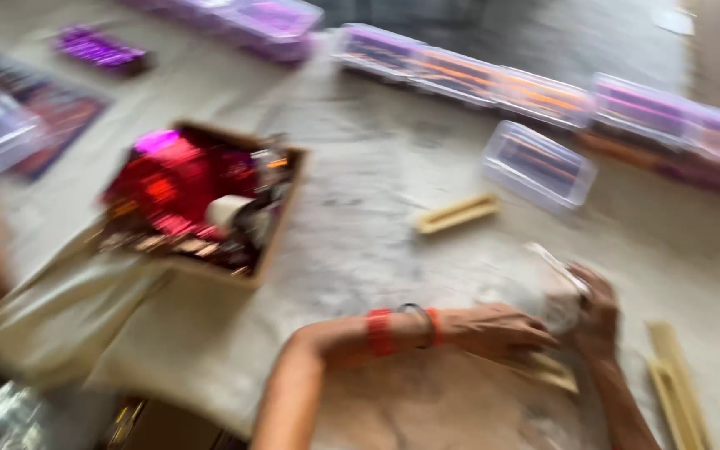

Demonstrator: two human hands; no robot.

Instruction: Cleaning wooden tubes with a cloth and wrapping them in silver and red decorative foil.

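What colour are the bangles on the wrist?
The bangles on the left hand are red, seen in the head view.

cardboard box (272, 242) of red trinkets; clear plastic cases (539, 162)

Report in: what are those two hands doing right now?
Left hand and right hand together grip a crinkly clear plastic wrapper. Blurred. Pale wooden strips alongside.

Bare floor (360, 225) between cardboard box (210, 208) and clear case (539, 162)
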